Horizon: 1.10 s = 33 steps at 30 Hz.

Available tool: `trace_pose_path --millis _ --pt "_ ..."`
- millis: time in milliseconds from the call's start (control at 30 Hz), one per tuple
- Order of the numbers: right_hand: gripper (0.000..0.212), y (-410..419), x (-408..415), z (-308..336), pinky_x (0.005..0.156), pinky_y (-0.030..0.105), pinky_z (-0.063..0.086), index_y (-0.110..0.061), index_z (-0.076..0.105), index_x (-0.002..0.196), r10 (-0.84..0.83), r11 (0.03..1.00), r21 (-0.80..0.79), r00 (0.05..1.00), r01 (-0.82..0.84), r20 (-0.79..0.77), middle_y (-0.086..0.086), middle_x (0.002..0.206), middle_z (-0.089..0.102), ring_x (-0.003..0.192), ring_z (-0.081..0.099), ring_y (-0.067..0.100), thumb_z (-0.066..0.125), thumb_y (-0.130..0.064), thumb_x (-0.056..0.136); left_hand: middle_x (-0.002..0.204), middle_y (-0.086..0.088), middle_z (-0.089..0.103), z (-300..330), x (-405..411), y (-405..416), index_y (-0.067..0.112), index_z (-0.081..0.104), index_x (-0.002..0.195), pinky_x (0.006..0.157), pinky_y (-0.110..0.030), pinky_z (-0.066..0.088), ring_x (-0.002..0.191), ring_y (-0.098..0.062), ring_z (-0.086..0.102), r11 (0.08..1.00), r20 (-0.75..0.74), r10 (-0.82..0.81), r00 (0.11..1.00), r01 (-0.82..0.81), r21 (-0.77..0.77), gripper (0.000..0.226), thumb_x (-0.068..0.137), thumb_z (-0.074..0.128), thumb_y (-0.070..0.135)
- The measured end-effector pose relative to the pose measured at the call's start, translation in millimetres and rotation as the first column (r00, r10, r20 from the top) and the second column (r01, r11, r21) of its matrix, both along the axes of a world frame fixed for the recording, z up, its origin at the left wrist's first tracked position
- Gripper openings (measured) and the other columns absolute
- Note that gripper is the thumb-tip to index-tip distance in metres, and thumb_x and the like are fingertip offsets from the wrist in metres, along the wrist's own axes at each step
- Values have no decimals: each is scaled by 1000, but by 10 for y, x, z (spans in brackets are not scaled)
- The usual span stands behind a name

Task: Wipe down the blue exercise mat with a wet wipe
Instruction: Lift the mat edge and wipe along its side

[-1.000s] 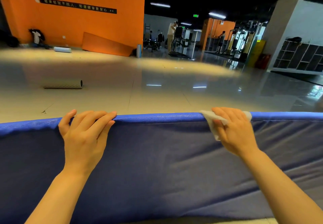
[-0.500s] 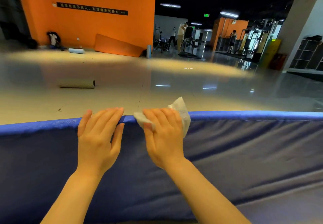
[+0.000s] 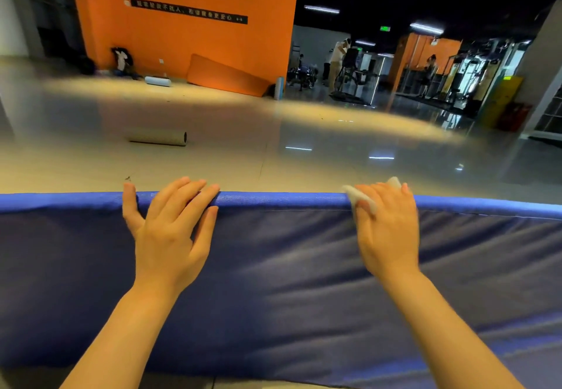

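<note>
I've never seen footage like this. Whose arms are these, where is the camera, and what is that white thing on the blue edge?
No machine here: these are a person's own two arms, filmed by a wide-angle camera worn on the head, looking forward and down. In front of them is a blue exercise mat in a gym hall. The left hand rests on the mat's top edge with straight fingers, holding nothing. The right hand presses a white wet wipe against that edge; the wipe peeks out beside its fingers. Beyond, a rolled mat lies on the shiny floor.
</note>
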State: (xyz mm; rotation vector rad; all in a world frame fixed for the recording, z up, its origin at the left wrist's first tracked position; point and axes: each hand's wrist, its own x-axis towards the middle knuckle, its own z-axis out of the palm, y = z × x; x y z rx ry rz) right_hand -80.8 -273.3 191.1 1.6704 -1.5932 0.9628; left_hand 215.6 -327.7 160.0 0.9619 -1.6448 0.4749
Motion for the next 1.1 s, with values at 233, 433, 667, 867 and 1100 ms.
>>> trace_pose_path --millis 233,433,667,867,1100 --pt "33 -325 1591 -135 107 38 31 -8 67 113 325 944 -51 946 -325 -7 3 105 67 97 54 24 44 -21 93 119 -6 68 -36 69 -9 10 68 117 118 -54 5 119 -20 54 1000 23 -6 1000 7 -25 29 97 50 20" --pt "50 -231 709 -91 102 39 35 -3 59 126 163 986 33 929 -161 -333 12 113 65 97 56 35 55 -11 77 109 -6 71 -24 151 -46 8 71 112 117 -46 14 110 -19 57 999 18 -12 1000 13 -50 27 100 50 20" --pt "39 146 -357 -42 92 44 42 -3 63 124 -66 997 26 985 71 -162 12 103 64 93 57 38 36 -16 98 109 -7 71 -30 173 -49 7 73 110 117 -43 15 108 -19 58 997 15 -46 999 46 -63 28 100 49 19" --pt "28 -242 797 -120 95 41 39 -7 71 102 125 985 -120 992 -123 14 6 85 62 79 51 31 43 -10 96 114 -8 69 -45 131 -30 6 70 114 117 -45 14 113 -19 56 996 -19 -89 996 89 -6 31 98 45 15" --pt "42 -263 1209 -84 89 36 39 -4 66 120 287 956 10 928 -293 -238 9 108 67 93 56 30 46 -9 83 111 -9 70 -30 263 -76 5 71 112 116 -47 18 110 -20 57 997 55 -54 997 56 -48 31 101 44 15"
